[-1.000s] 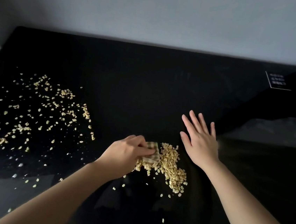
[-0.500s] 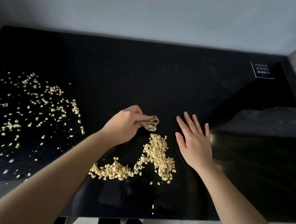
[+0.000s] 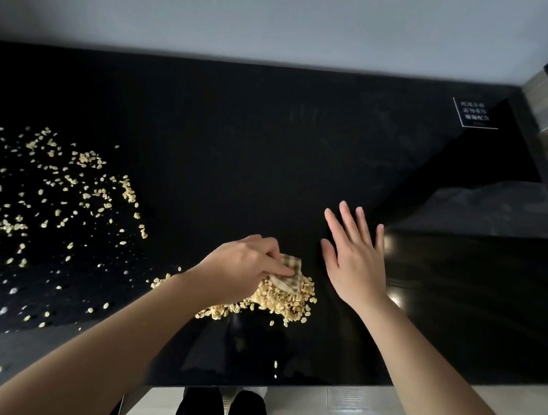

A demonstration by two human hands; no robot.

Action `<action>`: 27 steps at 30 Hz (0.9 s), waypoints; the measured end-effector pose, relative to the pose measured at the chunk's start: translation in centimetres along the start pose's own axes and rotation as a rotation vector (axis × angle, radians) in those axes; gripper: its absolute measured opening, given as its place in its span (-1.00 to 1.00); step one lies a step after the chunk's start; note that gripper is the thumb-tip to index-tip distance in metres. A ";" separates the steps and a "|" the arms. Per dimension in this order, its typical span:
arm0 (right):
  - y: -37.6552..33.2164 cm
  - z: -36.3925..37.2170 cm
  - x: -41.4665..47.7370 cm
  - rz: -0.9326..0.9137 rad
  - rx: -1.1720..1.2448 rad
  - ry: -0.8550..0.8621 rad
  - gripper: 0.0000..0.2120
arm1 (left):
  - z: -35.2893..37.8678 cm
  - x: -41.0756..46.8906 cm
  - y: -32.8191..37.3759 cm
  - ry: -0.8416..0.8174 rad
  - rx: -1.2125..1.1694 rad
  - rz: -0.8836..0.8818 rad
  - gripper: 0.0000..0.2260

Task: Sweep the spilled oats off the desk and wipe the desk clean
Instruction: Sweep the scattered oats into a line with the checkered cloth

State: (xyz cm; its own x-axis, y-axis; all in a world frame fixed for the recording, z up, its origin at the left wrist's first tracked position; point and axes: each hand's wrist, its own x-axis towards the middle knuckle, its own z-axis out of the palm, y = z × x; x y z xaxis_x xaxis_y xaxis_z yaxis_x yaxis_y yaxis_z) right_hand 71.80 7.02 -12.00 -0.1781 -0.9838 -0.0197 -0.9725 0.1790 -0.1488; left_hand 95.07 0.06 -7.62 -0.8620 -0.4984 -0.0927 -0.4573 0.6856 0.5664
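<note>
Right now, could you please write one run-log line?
left hand: grips beige checked cloth on pale oat pile | right hand: open | glossy black desk: oats scattered left

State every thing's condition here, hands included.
Glossy black desk: smudged, not yet clean.
Heaped pale oats: gathered at the front middle.
Scattered pale oats: unswept, on the desk's left.
Checked beige cloth: crumpled, against the heap.
Left hand: grips the cloth.
Right hand: open, fingers straight, beside the heap.

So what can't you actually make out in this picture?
Head view:
Hidden: small checked cloth, mostly under the gripping left hand; heaped pale oats, partly under that hand and forearm.
Too small: print on the white-lettered label on the glossy black desk.
Cut off: scattered oats, by the left edge.
</note>
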 end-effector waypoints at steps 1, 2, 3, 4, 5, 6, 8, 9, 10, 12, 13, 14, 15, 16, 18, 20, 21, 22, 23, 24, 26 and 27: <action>-0.1 0.0 -0.4 -0.003 0.002 0.001 -0.47 | 0.0 -0.7 0.1 -0.017 -0.013 -0.005 -0.65; -0.2 0.0 -0.8 -0.007 0.006 0.002 -0.47 | -0.1 -1.3 0.2 -0.041 -0.033 -0.014 -0.66; -0.1 0.0 -1.2 -0.014 0.011 0.001 -0.47 | -0.3 -1.8 0.5 -0.080 -0.050 -0.029 -0.67; 0.0 0.1 -1.6 -0.023 0.018 -0.003 -0.48 | -0.6 -2.1 0.6 -0.124 -0.062 -0.052 -0.67; 0.1 0.1 -1.9 -0.029 0.026 -0.005 -0.48 | -1.0 -2.2 0.7 -0.160 -0.074 -0.082 -0.67; 0.3 0.1 -2.1 -0.031 0.038 -0.003 -0.49 | -1.4 -2.1 0.8 -0.173 -0.095 -0.112 -0.66; 0.6 0.0 -2.6 -0.021 0.060 0.008 -0.50 | -2.3 -1.2 1.0 -0.115 -0.156 -0.142 -0.66; 0.6 -0.1 -2.8 -0.012 0.065 0.016 -0.51 | -2.6 -0.4 1.1 -0.063 -0.168 -0.130 -0.66; 0.7 -0.1 -3.0 -0.004 0.067 0.026 -0.52 | -2.6 0.6 1.2 -0.018 -0.155 -0.107 -0.66; 0.7 -0.1 -3.4 0.012 0.076 0.045 -0.52 | -2.0 2.5 1.9 0.032 -0.113 -0.071 -0.67; 0.7 -0.1 -3.5 0.024 0.086 0.051 -0.53 | -1.5 3.3 2.4 0.036 -0.099 -0.066 -0.67; 0.7 -0.1 -3.5 0.036 0.100 0.057 -0.53 | -0.8 3.9 2.8 0.023 -0.091 -0.064 -0.67; 0.7 -0.1 -3.5 0.044 0.112 0.063 -0.53 | -0.2 4.4 3.2 -0.003 -0.084 -0.063 -0.66; 0.7 -0.1 -3.5 0.046 0.117 0.069 -0.53 | 0.5 4.6 3.5 -0.035 -0.072 -0.062 -0.65; 0.6 -0.1 -3.5 0.040 0.115 0.071 -0.53 | 1.3 4.5 3.7 -0.084 -0.044 -0.058 -0.61; 0.6 -0.1 -3.6 0.036 0.109 0.063 -0.53 | 1.6 3.7 3.8 -0.117 -0.024 -0.031 -0.59; 0.6 -0.1 -3.7 0.037 0.102 0.055 -0.53 | 1.7 3.1 3.9 -0.135 -0.018 -0.009 -0.59; 0.5 -0.1 -3.7 0.041 0.094 0.045 -0.53 | 1.7 2.4 4.0 -0.153 -0.017 0.009 -0.60; 0.5 -0.1 -3.7 0.047 0.086 0.035 -0.52 | 1.8 1.7 4.2 -0.165 -0.022 0.022 -0.61; 0.4 -0.2 -3.8 0.054 0.082 0.023 -0.52 | 1.8 1.2 4.3 -0.174 -0.034 0.024 -0.62; 0.2 -0.3 -3.9 0.060 0.073 -0.003 -0.51 | 1.9 0.4 4.5 -0.180 -0.054 0.018 -0.64; 0.2 -0.5 -3.9 0.057 0.065 -0.019 -0.51 | 1.8 0.2 4.6 -0.173 -0.059 0.024 -0.64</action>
State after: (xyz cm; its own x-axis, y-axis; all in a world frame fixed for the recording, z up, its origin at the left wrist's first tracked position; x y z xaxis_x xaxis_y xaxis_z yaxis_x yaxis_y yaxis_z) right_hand 72.27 10.89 -11.47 -0.2298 -0.9720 -0.0483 -0.9488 0.2348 -0.2111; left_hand 92.40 4.07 -6.45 -0.8995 -0.3801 -0.2155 -0.4271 0.6610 0.6170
